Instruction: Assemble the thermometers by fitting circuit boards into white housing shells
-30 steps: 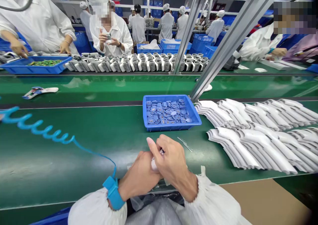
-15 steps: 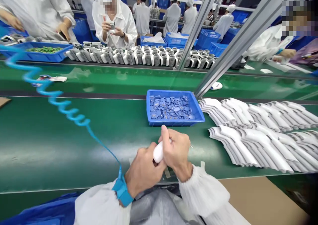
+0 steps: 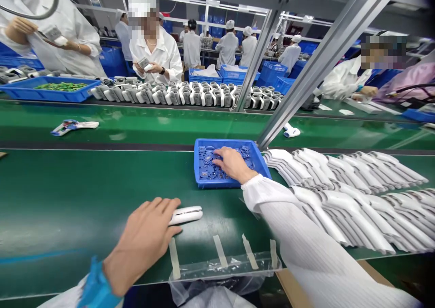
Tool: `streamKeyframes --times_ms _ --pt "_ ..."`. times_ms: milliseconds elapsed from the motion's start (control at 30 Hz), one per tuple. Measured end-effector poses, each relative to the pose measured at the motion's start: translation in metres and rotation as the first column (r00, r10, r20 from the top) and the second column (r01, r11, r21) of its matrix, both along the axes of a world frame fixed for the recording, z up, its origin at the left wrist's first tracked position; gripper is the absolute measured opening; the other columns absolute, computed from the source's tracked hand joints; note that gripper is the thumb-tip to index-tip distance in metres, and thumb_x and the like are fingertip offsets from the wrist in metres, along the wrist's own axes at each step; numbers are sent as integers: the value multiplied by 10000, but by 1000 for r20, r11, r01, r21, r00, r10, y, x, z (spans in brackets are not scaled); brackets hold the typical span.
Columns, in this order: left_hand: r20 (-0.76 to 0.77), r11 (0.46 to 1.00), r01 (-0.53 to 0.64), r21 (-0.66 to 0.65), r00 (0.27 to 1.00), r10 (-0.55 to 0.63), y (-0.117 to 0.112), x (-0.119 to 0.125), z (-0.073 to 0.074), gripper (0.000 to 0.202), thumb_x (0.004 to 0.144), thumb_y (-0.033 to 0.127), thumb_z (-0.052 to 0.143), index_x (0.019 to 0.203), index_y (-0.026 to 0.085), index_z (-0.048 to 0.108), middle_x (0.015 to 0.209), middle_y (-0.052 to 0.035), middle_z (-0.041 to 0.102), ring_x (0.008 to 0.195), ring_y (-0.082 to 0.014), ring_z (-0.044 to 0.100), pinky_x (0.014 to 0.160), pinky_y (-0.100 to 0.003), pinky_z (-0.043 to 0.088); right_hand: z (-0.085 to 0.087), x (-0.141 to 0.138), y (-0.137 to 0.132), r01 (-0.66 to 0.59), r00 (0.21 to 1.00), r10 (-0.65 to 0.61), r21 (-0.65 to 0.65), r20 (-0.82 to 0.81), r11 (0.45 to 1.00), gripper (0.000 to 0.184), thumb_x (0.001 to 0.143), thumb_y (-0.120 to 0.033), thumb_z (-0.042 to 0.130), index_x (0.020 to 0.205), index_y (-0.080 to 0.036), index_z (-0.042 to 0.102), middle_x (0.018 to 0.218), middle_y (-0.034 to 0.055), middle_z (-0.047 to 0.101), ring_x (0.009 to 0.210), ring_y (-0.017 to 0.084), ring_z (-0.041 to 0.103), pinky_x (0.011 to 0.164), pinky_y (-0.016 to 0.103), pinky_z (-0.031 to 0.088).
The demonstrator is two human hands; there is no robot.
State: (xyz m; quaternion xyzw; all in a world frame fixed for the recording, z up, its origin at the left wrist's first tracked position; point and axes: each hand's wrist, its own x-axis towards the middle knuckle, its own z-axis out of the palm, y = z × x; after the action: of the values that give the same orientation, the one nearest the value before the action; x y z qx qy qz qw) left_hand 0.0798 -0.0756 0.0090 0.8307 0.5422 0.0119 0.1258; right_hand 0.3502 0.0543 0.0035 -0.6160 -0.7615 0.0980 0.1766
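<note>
My left hand [image 3: 146, 235], with a blue band at its wrist, lies over a white plastic housing [image 3: 186, 214] on the green work surface. Its fingers and thumb close round the housing's left end, hiding that part; a dark seam runs along the end that shows. Further off, my right hand [image 3: 233, 163] reaches into a blue bin [image 3: 234, 185] of small flat blue parts [image 3: 205, 161]. The thumb and index finger are apart over the parts, and nothing shows between them.
Stacked white curved shells [image 3: 343, 208] fill the right side. Tape strips [image 3: 220, 250] fix a clear plastic bag [image 3: 234, 265] to the front edge. A metal post [image 3: 306, 81] slants behind the bin. An opened gun-shaped device [image 3: 74, 126] lies on the far belt; co-workers work beyond.
My hands, which were together round the white housing, have separated. The left has taken the housing down to the surface at left; the right has moved forward into the bin. The view has shifted.
</note>
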Motion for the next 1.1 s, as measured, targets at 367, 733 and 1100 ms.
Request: streamKeyframes --times_ms 367,733,1100 --pt "482 936 -158 -316 823 301 3 14 15 326 982 537 428 1077 256 563 780 26 609 688 -172 545 645 -280 368 17 -14 -69 -12 862 -42 -103 -505 995 279 992 -329 494 1162 -164 642 937 56 715 778 153 681 752 282 534" --pt "675 961 -54 -273 700 231 0 39 4 294 966 434 526 1206 275 582 1048 0 683 894 -185 601 800 -296 436 36 -46 -134 -196 678 98 -51 -729 979 289 1006 -273 505 1231 -254 686 1186 42 619 1027 140 608 868 278 506" --pt "658 983 -33 -183 738 148 -6 38 -9 376 1012 426 441 1365 301 478 1241 -25 636 1042 -208 583 892 -338 436 26 -58 -139 -156 851 247 226 -463 961 326 974 -129 513 1272 -135 645 1171 94 662 974 150 651 817 244 549"
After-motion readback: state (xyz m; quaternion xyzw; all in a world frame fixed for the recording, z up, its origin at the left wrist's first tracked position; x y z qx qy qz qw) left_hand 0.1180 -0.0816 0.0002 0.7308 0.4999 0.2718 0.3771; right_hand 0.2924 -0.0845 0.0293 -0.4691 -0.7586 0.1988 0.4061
